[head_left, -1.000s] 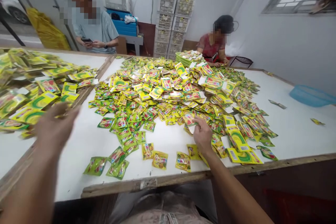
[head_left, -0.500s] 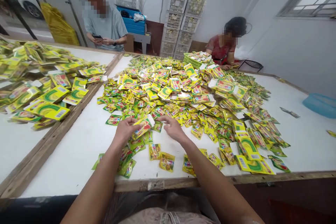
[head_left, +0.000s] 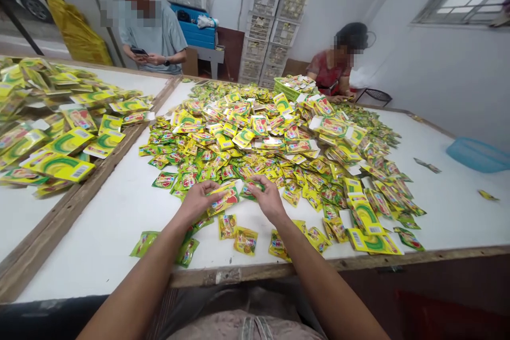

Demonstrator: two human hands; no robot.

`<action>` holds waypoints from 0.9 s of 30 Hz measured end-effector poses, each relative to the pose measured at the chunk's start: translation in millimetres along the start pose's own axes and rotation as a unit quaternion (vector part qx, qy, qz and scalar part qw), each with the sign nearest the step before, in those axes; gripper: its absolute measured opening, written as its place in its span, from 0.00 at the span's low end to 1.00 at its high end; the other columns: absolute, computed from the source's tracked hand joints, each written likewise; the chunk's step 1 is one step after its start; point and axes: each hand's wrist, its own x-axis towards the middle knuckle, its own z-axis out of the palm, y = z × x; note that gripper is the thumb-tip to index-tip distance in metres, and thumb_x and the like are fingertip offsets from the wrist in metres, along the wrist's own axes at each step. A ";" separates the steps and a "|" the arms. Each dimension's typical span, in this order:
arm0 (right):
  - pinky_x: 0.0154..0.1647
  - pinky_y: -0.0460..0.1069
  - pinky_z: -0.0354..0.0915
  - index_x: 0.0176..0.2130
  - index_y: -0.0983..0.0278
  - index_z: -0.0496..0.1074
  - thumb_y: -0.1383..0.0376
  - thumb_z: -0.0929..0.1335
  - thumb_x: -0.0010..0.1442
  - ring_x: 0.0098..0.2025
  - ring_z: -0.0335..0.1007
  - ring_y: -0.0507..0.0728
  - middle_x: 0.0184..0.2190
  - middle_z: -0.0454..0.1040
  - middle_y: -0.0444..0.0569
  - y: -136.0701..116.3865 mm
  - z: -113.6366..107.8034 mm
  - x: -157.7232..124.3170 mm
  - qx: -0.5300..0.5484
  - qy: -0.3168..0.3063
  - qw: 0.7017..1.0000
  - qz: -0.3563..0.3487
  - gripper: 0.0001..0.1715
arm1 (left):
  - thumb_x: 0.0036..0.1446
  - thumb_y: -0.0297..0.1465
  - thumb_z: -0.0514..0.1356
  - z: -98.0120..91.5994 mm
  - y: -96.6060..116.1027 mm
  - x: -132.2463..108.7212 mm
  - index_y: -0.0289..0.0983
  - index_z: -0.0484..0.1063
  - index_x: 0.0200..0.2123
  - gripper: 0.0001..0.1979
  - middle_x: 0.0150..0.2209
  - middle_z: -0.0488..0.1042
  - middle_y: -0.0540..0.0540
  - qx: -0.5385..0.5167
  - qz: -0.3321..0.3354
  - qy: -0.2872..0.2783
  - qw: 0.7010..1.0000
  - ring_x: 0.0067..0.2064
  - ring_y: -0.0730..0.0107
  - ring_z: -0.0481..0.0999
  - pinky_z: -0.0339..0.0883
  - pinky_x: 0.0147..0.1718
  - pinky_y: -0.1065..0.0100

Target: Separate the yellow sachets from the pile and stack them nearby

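Observation:
My left hand (head_left: 198, 200) is closed on a yellow carton (head_left: 225, 198) with a white flap, held just above the white table (head_left: 119, 212). My right hand (head_left: 268, 197) pinches a small green sachet (head_left: 252, 188) at the open end of that carton. Both hands sit at the near edge of a big heap of yellow-green sachets and cartons (head_left: 271, 143). A few loose sachets (head_left: 244, 240) lie right below my hands near the table's wooden front edge.
A second table at the left carries a pile of flat yellow cartons (head_left: 56, 117). One person stands at the far left with a phone (head_left: 137, 51); another sits at the far side by a green basket (head_left: 285, 90). A blue tub (head_left: 476, 154) sits at the right; crates are stacked behind.
My left hand came in from the left table and took the carton from my right hand. My right hand then picked a green sachet and brought it to the carton's end.

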 end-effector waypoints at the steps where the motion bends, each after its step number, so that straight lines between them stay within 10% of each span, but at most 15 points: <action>1: 0.38 0.51 0.66 0.35 0.62 0.73 0.57 0.68 0.50 0.35 0.69 0.56 0.32 0.74 0.46 -0.9 0.7 -1.0 0.004 -0.012 1.000 0.017 0.14 | 0.39 0.44 0.66 2.5 0.1 -1.1 0.36 0.72 0.26 0.18 0.23 0.73 0.51 -0.013 0.004 -0.017 1.000 0.25 0.72 0.68 0.58 0.26 0.71; 10: 0.30 0.48 0.63 0.27 0.63 0.73 0.60 0.71 0.43 0.26 0.67 0.53 0.22 0.71 0.42 -13.3 -2.8 -3.0 0.026 -0.120 0.988 0.091 0.10 | 0.38 0.44 0.67 7.3 -8.7 -2.6 0.35 0.73 0.28 0.19 0.24 0.73 0.49 -0.067 -0.029 -0.076 0.994 0.25 0.72 0.69 0.60 0.26 0.71; 19: 0.32 0.47 0.64 0.42 0.61 0.65 0.62 0.73 0.41 0.30 0.66 0.51 0.31 0.69 0.42 -21.7 2.1 -1.4 0.102 -0.129 0.984 0.071 0.27 | 0.35 0.39 0.70 6.0 -9.7 -0.3 0.35 0.73 0.27 0.16 0.25 0.74 0.51 -0.099 -0.036 -0.093 0.990 0.25 0.74 0.69 0.60 0.26 0.72; 24: 0.36 0.49 0.63 0.37 0.62 0.67 0.58 0.67 0.52 0.32 0.66 0.53 0.32 0.71 0.46 -16.6 6.1 -10.9 -0.020 0.016 1.000 0.008 0.13 | 0.32 0.39 0.70 -2.3 -8.6 2.9 0.34 0.71 0.24 0.18 0.21 0.73 0.50 -0.166 -0.081 -0.006 0.983 0.21 0.73 0.69 0.59 0.22 0.71; 27: 0.33 0.48 0.61 0.30 0.62 0.67 0.56 0.66 0.55 0.29 0.64 0.53 0.26 0.69 0.45 -12.7 15.6 -31.6 -0.118 -0.063 0.991 0.011 0.12 | 0.31 0.39 0.70 -10.3 -5.0 4.2 0.34 0.70 0.24 0.18 0.19 0.72 0.51 -0.187 -0.068 0.075 0.977 0.20 0.75 0.67 0.58 0.21 0.72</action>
